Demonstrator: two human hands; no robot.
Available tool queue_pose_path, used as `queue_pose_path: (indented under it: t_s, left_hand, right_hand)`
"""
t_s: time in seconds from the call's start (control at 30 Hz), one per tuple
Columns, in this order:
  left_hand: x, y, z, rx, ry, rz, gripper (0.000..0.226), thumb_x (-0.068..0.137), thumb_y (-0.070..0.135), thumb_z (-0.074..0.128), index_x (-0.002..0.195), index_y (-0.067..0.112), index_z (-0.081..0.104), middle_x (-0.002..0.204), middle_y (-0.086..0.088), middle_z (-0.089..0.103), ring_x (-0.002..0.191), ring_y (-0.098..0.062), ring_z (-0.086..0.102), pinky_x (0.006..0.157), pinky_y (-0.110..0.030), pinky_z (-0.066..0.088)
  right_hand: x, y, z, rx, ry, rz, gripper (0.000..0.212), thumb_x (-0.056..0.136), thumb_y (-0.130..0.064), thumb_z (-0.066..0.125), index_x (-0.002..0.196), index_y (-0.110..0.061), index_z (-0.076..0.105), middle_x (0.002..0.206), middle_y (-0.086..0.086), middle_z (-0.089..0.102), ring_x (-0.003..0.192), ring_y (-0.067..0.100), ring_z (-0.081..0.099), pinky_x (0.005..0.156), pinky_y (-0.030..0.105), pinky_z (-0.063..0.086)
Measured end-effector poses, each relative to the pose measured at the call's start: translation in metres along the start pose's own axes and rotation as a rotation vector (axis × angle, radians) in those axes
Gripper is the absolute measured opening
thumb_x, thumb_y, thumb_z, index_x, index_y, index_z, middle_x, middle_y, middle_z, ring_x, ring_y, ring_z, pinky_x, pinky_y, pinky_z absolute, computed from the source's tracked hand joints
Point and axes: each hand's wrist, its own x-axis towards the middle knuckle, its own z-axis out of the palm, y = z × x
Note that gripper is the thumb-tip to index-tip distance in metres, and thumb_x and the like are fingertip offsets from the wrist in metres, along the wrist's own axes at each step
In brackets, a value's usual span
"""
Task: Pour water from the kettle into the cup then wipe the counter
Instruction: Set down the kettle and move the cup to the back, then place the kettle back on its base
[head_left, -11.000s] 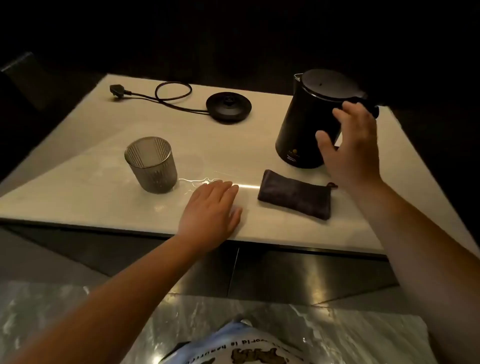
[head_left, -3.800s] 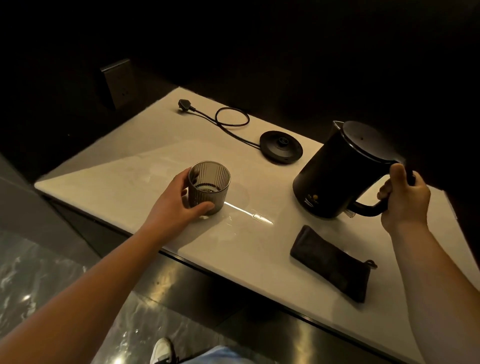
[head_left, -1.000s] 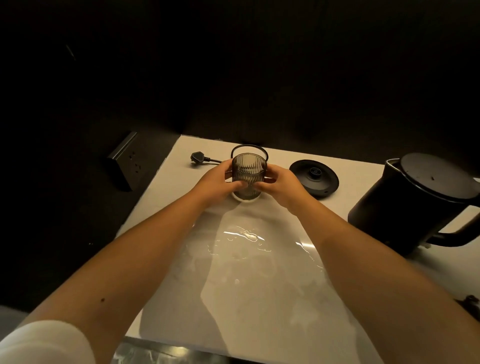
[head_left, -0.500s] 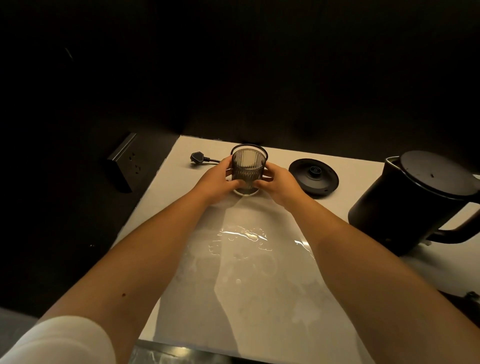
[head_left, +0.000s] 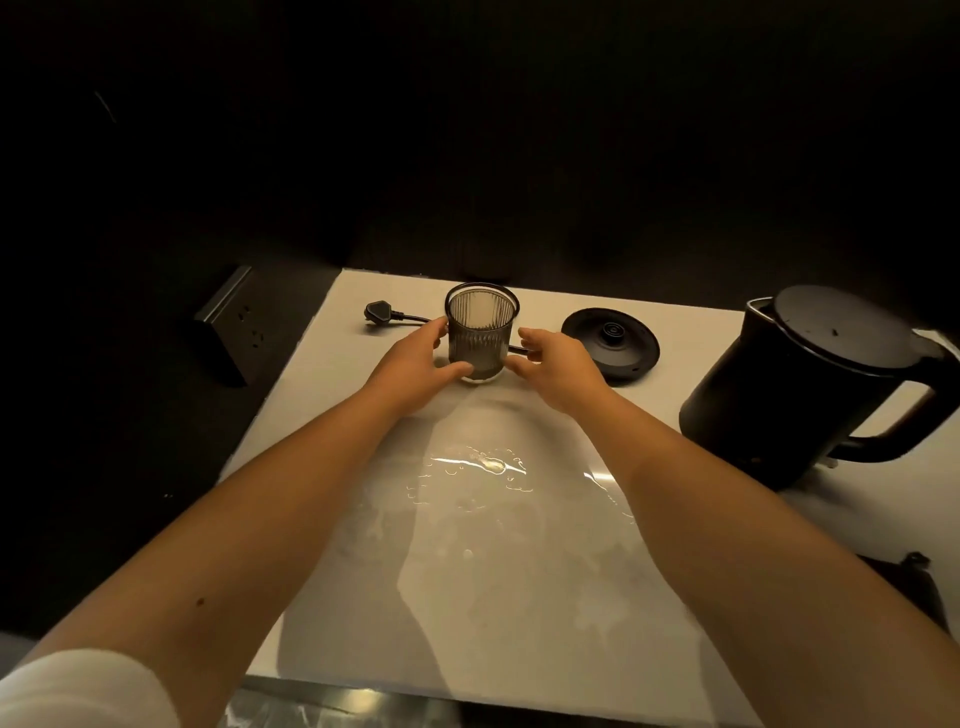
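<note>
A ribbed grey glass cup (head_left: 480, 332) stands upright near the back of the white counter (head_left: 519, 597). My left hand (head_left: 415, 369) curls around its left side, with the thumb against its base. A small gap separates the cup from my right hand (head_left: 558, 369), which is on its right with the fingers spread. The black kettle (head_left: 810, 384) stands at the right with its lid down, its handle facing right and no hand on it. A puddle of water (head_left: 478, 467) glistens on the counter between my forearms. Only a corner of the dark cloth (head_left: 914, 577) shows at the right edge.
The round black kettle base (head_left: 610, 340) lies just right of the cup, and its cord runs behind the cup to a plug (head_left: 376, 312) at the back left. A socket panel (head_left: 228, 327) sits on the dark wall to the left. The counter's near edge runs along the bottom.
The cup was held between both hands just above the counter; now it rests on the counter. My right hand has opened and come off it, and the left has loosened.
</note>
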Motion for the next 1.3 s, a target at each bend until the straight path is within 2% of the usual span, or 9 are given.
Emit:
queue_pose_path:
  t_s: [0.17,0.4,0.6,0.73,0.83,1.0,1.13,1.23,1.3]
  left_hand:
    - [-0.018,0.003,0.005,0.252,0.122,0.001,0.070,0.088,0.048,0.058,0.146,0.017,0.033,0.148,-0.004,0.043,0.133,-0.023,0.041,0.105,-0.039,0.037]
    - [-0.055,0.022,0.013,0.431,0.267,0.121,0.056,0.090,0.048,0.050,0.135,0.015,0.044,0.139,-0.005,0.050,0.128,-0.024,0.042,0.105,-0.039,0.032]
    - [-0.113,0.049,0.043,0.539,0.202,0.157,0.064,0.091,0.056,0.042,0.143,0.019,0.036,0.151,-0.004,0.037,0.138,-0.023,0.032,0.114,-0.040,0.019]
    - [-0.152,0.063,0.069,0.546,0.121,0.168,0.065,0.092,0.054,0.043,0.145,0.018,0.034,0.153,-0.004,0.033,0.141,-0.023,0.027,0.115,-0.039,0.014]
    - [-0.175,0.068,0.085,0.542,0.121,0.164,0.063,0.092,0.053,0.042,0.142,0.016,0.039,0.151,-0.006,0.038,0.139,-0.024,0.033,0.115,-0.039,0.017]
    - [-0.208,0.072,0.100,0.546,0.165,0.119,0.064,0.088,0.053,0.035,0.130,0.008,0.054,0.136,-0.012,0.055,0.125,-0.029,0.049,0.108,-0.043,0.034]
    - [-0.224,0.063,0.105,0.573,0.175,0.053,0.062,0.087,0.050,0.037,0.124,0.005,0.058,0.128,-0.015,0.060,0.119,-0.033,0.054,0.103,-0.041,0.037]
    - [-0.221,0.060,0.107,0.579,0.128,0.021,0.060,0.088,0.049,0.037,0.123,0.006,0.058,0.128,-0.014,0.060,0.119,-0.033,0.053,0.101,-0.041,0.040]
    - [-0.219,0.061,0.107,0.591,0.101,0.016,0.052,0.089,0.047,0.036,0.113,0.008,0.061,0.122,-0.013,0.062,0.114,-0.034,0.054,0.096,-0.040,0.042]
  right_hand:
    - [-0.022,0.007,-0.012,-0.150,0.055,-0.068,0.049,0.093,-0.040,0.055,0.138,-0.019,0.049,0.138,0.003,0.056,0.125,0.021,0.051,0.101,0.037,0.043]
    - [-0.058,0.023,-0.025,-0.294,0.090,-0.152,0.051,0.095,-0.043,0.049,0.138,-0.017,0.049,0.141,0.002,0.052,0.132,0.020,0.042,0.107,0.036,0.037]
    - [-0.102,0.051,-0.044,-0.354,0.119,-0.200,0.057,0.095,-0.048,0.047,0.143,-0.018,0.042,0.149,0.000,0.043,0.140,0.018,0.032,0.112,0.034,0.030]
    - [-0.131,0.071,-0.063,-0.359,0.143,-0.270,0.058,0.094,-0.047,0.049,0.141,-0.015,0.044,0.147,0.004,0.046,0.139,0.021,0.035,0.113,0.037,0.030]
    - [-0.148,0.085,-0.078,-0.358,0.159,-0.323,0.056,0.093,-0.046,0.052,0.139,-0.013,0.048,0.144,0.005,0.049,0.136,0.022,0.039,0.111,0.037,0.033]
    - [-0.171,0.104,-0.106,-0.333,0.231,-0.439,0.052,0.092,-0.040,0.057,0.132,-0.009,0.054,0.135,0.010,0.057,0.129,0.026,0.048,0.106,0.037,0.039]
    - [-0.184,0.124,-0.137,-0.294,0.337,-0.457,0.047,0.091,-0.036,0.058,0.128,-0.006,0.057,0.128,0.013,0.061,0.123,0.028,0.052,0.101,0.030,0.036]
    - [-0.186,0.139,-0.162,-0.260,0.451,-0.445,0.043,0.093,-0.035,0.054,0.124,-0.005,0.059,0.124,0.014,0.062,0.120,0.028,0.053,0.099,0.031,0.040]
    - [-0.183,0.147,-0.176,-0.261,0.560,-0.442,0.040,0.093,-0.035,0.052,0.119,-0.005,0.062,0.119,0.014,0.063,0.116,0.028,0.053,0.098,0.033,0.043]
